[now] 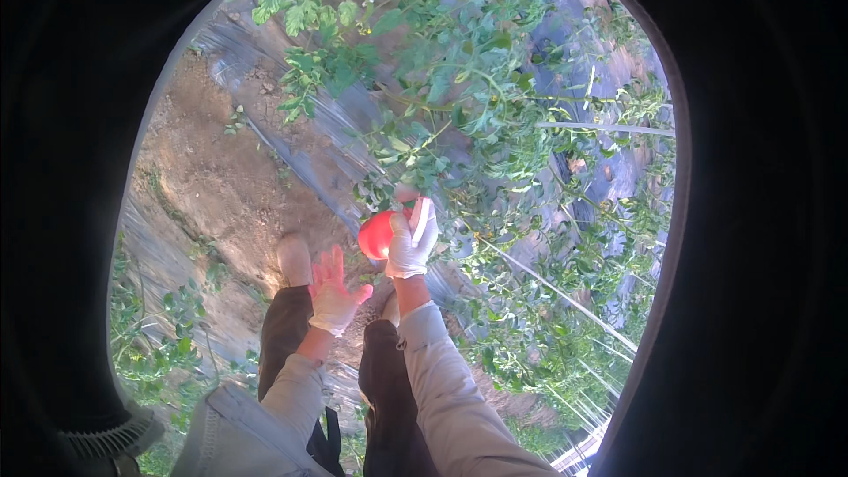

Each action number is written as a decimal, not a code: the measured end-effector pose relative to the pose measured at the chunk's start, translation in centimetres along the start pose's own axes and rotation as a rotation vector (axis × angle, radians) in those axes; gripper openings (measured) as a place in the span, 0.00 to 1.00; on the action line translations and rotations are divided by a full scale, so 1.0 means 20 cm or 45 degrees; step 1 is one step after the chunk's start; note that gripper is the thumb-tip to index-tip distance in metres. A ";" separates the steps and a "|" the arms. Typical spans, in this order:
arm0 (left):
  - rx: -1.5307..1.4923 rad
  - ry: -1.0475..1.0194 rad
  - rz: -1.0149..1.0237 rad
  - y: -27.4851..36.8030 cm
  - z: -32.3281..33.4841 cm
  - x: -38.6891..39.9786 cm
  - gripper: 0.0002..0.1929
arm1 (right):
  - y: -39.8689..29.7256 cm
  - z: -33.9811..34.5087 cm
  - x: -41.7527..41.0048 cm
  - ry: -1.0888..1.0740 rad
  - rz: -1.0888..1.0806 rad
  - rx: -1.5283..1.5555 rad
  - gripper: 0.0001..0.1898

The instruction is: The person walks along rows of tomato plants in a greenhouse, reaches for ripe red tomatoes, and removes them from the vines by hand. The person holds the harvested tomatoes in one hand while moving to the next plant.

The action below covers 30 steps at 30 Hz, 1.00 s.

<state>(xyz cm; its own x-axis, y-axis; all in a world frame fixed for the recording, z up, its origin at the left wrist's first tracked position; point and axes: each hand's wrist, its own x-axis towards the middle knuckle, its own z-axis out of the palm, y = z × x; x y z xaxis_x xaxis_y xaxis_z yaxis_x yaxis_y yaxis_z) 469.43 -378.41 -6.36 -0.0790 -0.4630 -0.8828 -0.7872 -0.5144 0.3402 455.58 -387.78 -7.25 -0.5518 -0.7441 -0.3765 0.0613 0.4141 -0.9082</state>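
Observation:
A ripe red tomato (376, 236) sits in my right hand (412, 238), which wears a thin white glove. My thumb lies along the fruit's right side. In the same hand is a narrow white piece (420, 221), perhaps a tool's handle; its kind is unclear. Just above the fingers, a small patch is blurred. My left hand (332, 298), gloved with reddish-looking fingers, is held below and left of the tomato. Its fingers are spread, and it touches nothing.
Leafy tomato plants (490, 86) fill the top and right. White support strings (556, 285) run slantwise through them. Plastic mulch film (298, 172) edges the bare soil path (199, 139) under my shoes (293, 258). Pale grey fabric (232, 430) hangs at lower left.

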 end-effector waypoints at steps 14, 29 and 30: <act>-1.085 -0.054 0.173 0.05 -0.49 0.47 0.33 | -0.26 -0.19 -0.03 0.193 0.199 0.042 0.16; -1.435 -0.329 0.533 1.11 -0.86 1.18 0.20 | -1.06 -0.75 0.78 0.697 -0.135 -0.296 0.16; -1.490 -0.378 0.611 1.18 -0.86 1.25 0.19 | -1.08 -0.78 0.91 0.570 -0.220 -0.509 0.16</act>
<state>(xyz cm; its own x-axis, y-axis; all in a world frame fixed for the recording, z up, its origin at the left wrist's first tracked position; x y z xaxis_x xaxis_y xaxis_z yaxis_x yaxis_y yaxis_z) 459.38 -414.49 -14.79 -0.4526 -0.6762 -0.5813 0.3435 -0.7338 0.5862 431.12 -402.06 8.30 -0.8263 -0.5619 -0.0381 -0.3285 0.5358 -0.7778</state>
